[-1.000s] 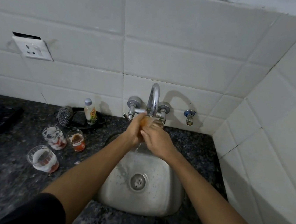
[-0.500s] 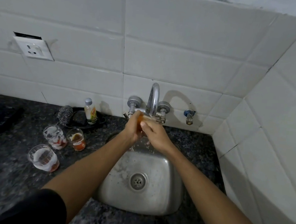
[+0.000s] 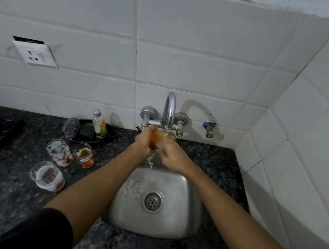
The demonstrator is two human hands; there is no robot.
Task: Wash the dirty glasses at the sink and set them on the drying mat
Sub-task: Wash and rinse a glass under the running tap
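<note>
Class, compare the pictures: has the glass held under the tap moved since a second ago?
Yes, slightly. The glass now sits higher, closer to the tap spout, held by the left hand and right hand.

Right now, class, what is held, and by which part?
A glass, gripped around its sides by the left hand and right hand.
</note>
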